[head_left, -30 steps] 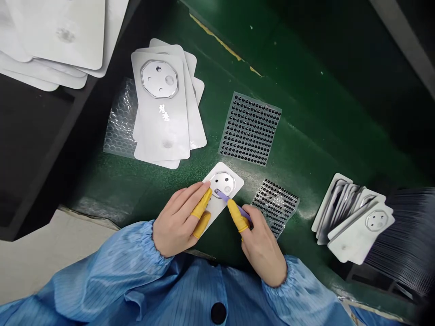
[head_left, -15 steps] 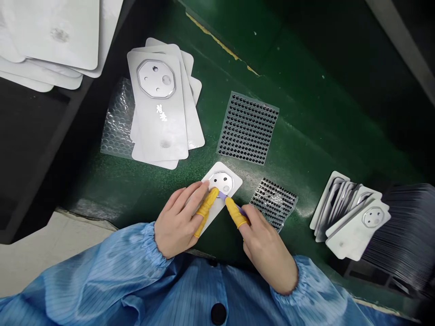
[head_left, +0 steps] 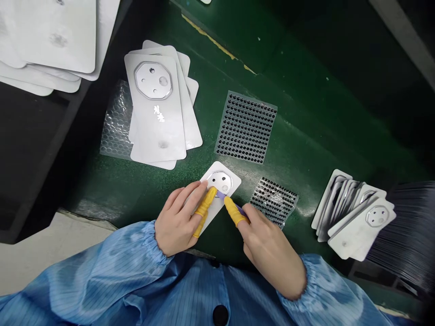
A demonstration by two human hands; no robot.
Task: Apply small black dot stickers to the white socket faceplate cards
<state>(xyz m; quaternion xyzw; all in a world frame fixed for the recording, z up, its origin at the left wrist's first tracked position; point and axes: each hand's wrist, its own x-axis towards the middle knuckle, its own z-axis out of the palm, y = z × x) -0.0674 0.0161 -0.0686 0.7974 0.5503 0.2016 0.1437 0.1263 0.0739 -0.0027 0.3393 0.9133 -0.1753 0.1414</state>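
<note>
A white phone-shaped panel (head_left: 210, 212) with an eight-sided camera patch lies tilted on the green bench. Holding it from the left, my left hand (head_left: 183, 217) has yellow finger covers, one fingertip beside the patch's lower edge. My right hand (head_left: 256, 235), also with a yellow finger cover, grips a slim purple tool (head_left: 220, 195). The tool's tip meets the lower edge of the patch; its exact contact is hidden by my fingertips. Two dark holes show in the patch. Close to my right hand lies a clear sheet of small black round pieces (head_left: 273, 199).
A larger sheet of black round pieces (head_left: 246, 129) lies farther off. Larger white panels (head_left: 158, 131) are stacked on bubble wrap (head_left: 115, 127) at left. Several small panels (head_left: 356, 231) lean at right beside a dark ribbed stack (head_left: 408, 226). More panels (head_left: 61, 40) sit upper left.
The view has shifted slightly. Both hands keep nearly the same position on the panel and the purple tool, with only a slight movement at the fingertips.
</note>
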